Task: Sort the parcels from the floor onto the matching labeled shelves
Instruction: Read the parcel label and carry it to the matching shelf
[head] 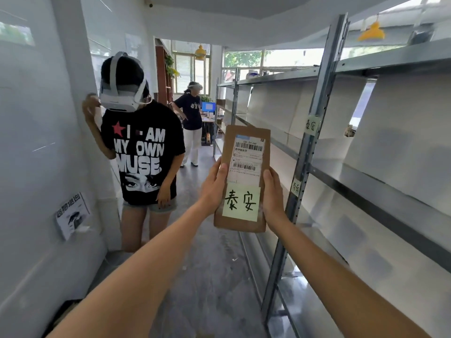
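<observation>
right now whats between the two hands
In the head view, the brown parcel with its yellow note is between the left hand and right hand, each gripping an edge.

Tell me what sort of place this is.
Probably a parcel sorting room set up in an office. Metal shelves line the right side, handwritten labels are stuck on the upright, and both hands, left and right, hold a cardboard parcel with a shipping label.

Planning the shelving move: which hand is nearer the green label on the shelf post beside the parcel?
Right. The right hand grips the parcel edge just left of the green label; the left hand grips the parcel's far edge.
</observation>
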The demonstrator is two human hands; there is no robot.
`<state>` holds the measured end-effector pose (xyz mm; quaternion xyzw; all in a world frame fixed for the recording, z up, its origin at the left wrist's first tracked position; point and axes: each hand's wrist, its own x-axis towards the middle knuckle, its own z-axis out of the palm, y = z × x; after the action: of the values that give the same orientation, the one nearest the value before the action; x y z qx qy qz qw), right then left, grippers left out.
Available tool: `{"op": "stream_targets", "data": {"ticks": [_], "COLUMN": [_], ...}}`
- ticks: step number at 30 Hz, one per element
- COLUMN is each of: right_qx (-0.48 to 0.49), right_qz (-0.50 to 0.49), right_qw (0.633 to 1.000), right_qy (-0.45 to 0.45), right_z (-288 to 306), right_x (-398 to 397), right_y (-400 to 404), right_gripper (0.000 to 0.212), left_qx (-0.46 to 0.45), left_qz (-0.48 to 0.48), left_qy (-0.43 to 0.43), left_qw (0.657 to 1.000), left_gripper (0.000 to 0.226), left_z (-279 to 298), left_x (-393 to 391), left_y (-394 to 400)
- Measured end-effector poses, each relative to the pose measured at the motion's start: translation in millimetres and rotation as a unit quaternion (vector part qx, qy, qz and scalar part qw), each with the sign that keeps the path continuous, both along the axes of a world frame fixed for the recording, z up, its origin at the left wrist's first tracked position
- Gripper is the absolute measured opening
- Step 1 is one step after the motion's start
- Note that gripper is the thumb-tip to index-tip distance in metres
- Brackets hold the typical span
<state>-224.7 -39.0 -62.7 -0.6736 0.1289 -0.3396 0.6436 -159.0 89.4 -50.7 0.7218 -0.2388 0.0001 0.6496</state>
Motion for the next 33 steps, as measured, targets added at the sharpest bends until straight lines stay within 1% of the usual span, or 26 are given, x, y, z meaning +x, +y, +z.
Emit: {"op": "stream_targets", "data": {"ticks": [5,6,8,11,13,15,17,18,19,20,22,23,28,30,31,33], "right_qx": [0.013,0.011,0.010,0.000,0.000,0.005,0.011,0.014,0.021,0.034,0.064,0.075,0.115,0.120,0.121,0.135], "right_qz": [-0.022,-0.029,-0.039,-0.043,-0.034,-0.017,0.003,0.014,0.025,0.037,0.050,0.047,0.003,-0.007,-0.017,-0.042], "right_qw": [1.000,1.000,0.999,0.999,0.999,1.000,1.000,1.000,0.999,0.999,0.997,0.996,0.993,0.993,0.992,0.990], "right_qy": [0.004,0.005,0.010,0.018,0.024,0.023,0.010,0.010,0.011,0.013,0.014,0.009,-0.016,-0.007,-0.005,-0.019], "right_z": [-4,-5,-8,-11,-7,-2,2,6,10,15,24,28,46,49,51,52], "right_x": [26,31,43,64,80,96,111,118,123,129,140,145,151,154,157,162], "right_y": [-6,-10,-18,-33,-42,-54,-69,-79,-89,-100,-121,-131,-180,-192,-197,-206], "right_gripper": [0.049,0.054,0.067,0.073,0.071,0.060,0.045,0.042,0.045,0.052,0.064,0.066,0.065,0.055,0.050,0.052], "left_qx": [0.000,0.010,0.009,-0.017,-0.028,-0.027,-0.029,-0.021,-0.016,-0.007,0.030,0.047,0.101,0.110,0.115,0.131], "left_qz": [-0.021,-0.025,-0.039,-0.055,-0.051,-0.048,-0.055,-0.065,-0.078,-0.098,-0.139,-0.156,-0.228,-0.250,-0.262,-0.295], "left_qy": [0.011,0.012,0.015,0.021,0.029,0.031,0.032,0.039,0.049,0.056,0.046,0.036,0.027,0.023,0.030,0.074], "left_qw": [1.000,1.000,0.999,0.998,0.998,0.998,0.998,0.997,0.996,0.994,0.989,0.986,0.968,0.962,0.958,0.944], "left_gripper": [0.079,0.078,0.068,0.055,0.052,0.051,0.060,0.066,0.066,0.060,0.051,0.049,0.050,0.051,0.052,0.054], "left_z": [-20,-22,-16,-11,-11,-7,0,4,7,11,19,22,28,28,28,29], "left_x": [53,60,65,76,92,107,125,135,144,152,161,164,177,184,188,199], "left_y": [-18,-24,-31,-40,-48,-56,-66,-72,-78,-82,-91,-96,-129,-141,-147,-156]}}
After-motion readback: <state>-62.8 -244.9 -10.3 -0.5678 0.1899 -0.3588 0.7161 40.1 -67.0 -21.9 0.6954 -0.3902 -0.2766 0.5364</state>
